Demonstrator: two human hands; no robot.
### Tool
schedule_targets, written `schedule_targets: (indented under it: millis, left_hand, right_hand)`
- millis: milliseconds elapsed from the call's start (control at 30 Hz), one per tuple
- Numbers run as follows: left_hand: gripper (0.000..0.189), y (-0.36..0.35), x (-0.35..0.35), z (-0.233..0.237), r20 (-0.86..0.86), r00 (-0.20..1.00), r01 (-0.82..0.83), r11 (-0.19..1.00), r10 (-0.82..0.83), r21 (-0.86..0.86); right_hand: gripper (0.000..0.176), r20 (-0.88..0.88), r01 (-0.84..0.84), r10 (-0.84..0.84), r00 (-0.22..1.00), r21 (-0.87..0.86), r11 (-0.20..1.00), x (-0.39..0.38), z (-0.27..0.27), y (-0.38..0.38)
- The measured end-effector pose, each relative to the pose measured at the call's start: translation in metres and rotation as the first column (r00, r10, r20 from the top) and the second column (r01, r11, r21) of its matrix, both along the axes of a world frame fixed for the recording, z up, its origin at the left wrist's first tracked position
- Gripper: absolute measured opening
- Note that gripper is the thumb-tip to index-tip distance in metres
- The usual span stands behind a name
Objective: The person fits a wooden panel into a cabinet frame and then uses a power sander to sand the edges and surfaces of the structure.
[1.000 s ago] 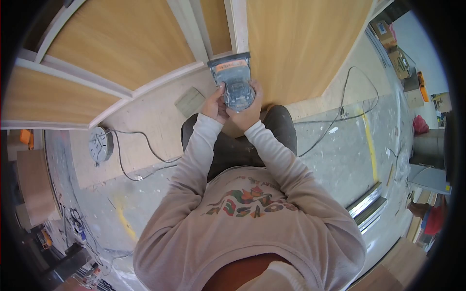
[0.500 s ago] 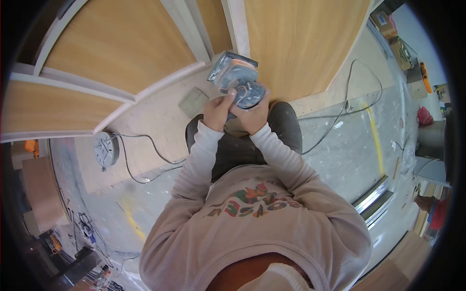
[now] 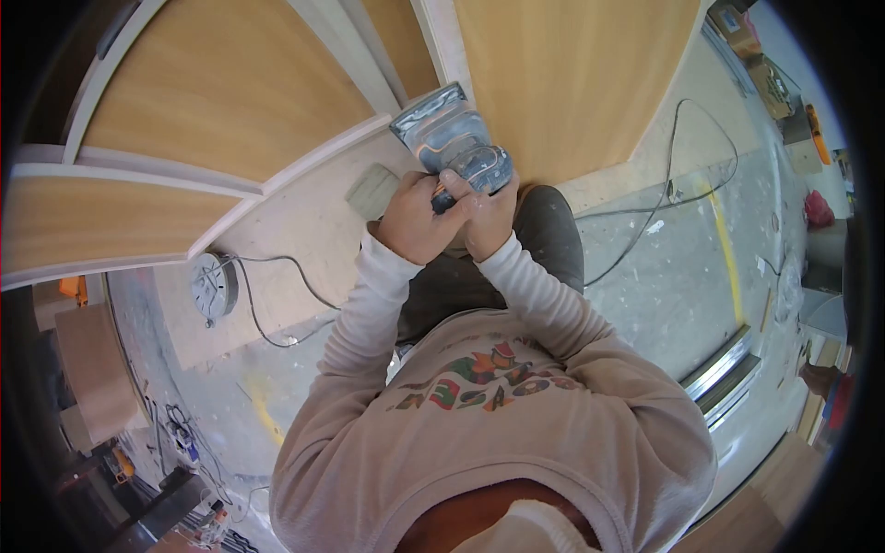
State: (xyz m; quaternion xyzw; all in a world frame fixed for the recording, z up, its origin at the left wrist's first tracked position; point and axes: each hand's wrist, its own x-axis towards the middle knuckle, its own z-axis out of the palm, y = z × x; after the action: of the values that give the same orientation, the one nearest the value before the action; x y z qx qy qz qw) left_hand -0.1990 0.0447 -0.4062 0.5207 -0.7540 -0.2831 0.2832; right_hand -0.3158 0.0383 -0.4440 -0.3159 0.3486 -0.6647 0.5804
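Note:
A dusty blue-grey electric sander (image 3: pixel 456 129) is held up above my knees, its flat pad tilted toward the panels. My left hand (image 3: pixel 417 221) is closed around the near left side of its body, by a dark part of the grip. My right hand (image 3: pixel 489 217) wraps the rounded end from the right, and the fingers of both hands meet there. Just beyond the sander stands a wooden door panel (image 3: pixel 576 88) with a pale edge. A greyish flat block (image 3: pixel 372 191) lies on the board left of my hands.
A white-framed wooden panel (image 3: pixel 217 92) stands at the left. A round dial-faced object (image 3: pixel 214 286) sits below it, with a cable (image 3: pixel 293 264) beside it. Another cable (image 3: pixel 666 189) loops across the paint-spotted floor (image 3: pixel 636 286). Metal bars (image 3: pixel 721 373) lie at the right.
The sander has rotated in my hands and its pad now tilts up more. My left hand has shifted right, closer to my right hand. The view has moved slightly.

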Motion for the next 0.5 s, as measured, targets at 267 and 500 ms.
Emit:
schedule_targets:
  millis: [267, 500]
  left_hand:
    - [0.038, -0.006, -0.005, 0.016, 0.115, 0.990, -0.088, 0.991, 0.075, 0.103]
    - [0.042, -0.008, -0.011, 0.015, 0.169, 0.982, -0.108, 0.986, 0.086, 0.124]
  right_hand:
    - [0.039, 0.064, 0.174, -0.177, 0.982, 0.046, 0.984, 0.013, -0.002, -0.002]
    - [0.032, 0.090, 0.073, -0.070, 0.993, -0.022, 0.997, 0.003, 0.003, -0.001]
